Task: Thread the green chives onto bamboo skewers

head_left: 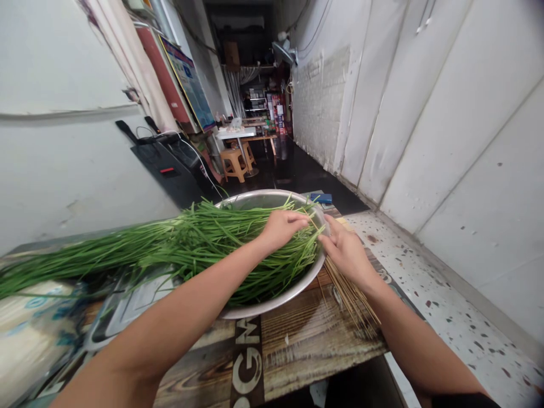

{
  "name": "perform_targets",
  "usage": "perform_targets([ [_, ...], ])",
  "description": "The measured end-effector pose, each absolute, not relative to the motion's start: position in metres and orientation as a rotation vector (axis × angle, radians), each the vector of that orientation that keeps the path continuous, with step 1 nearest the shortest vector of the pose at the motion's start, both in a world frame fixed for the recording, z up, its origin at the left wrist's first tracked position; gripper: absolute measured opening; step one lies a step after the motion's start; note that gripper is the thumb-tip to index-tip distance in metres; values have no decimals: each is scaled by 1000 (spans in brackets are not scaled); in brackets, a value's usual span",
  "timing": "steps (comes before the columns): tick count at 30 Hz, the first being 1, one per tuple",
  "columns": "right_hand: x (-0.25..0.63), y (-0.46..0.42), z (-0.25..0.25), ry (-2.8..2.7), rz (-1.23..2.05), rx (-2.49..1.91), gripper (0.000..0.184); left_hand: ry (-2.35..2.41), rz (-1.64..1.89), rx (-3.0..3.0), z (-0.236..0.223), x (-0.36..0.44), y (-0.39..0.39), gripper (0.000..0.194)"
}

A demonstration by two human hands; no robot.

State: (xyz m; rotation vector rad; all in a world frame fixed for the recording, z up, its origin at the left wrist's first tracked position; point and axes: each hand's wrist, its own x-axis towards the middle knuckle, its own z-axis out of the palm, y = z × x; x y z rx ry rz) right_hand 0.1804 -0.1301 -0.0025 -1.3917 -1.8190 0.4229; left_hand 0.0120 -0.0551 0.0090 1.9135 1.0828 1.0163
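Long garlic chives fill a wide metal bowl and spill over its left side. Over the bowl's right part, my left hand has its fingers pinched together at the pale chive ends. Just right of it, my right hand is closed at the bowl's rim, with thumb and forefinger pressed together. A thin bamboo skewer seems to run between the two hands, its lower end hidden by my right fingers. Several more skewers lie in a bundle on the table beneath my right forearm.
A plastic-wrapped pack and a clear lidded container sit on the wood-patterned table at left. Behind the bowl lies a blue box. Farther back stand a stool and a white table; a white wall runs along the right.
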Motion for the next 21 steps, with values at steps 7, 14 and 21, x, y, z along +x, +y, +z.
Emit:
perform_targets([
  [7,181,-130,-4,-1837,386,-1395,46,975,702,2207,26,-7,-45,21],
  [14,181,-129,-5,-1852,369,-1376,42,1230,341,2786,13,-20,-28,13],
  [21,181,-126,-8,-1845,360,-1375,41,1262,113,2919,17,-20,-31,18],
])
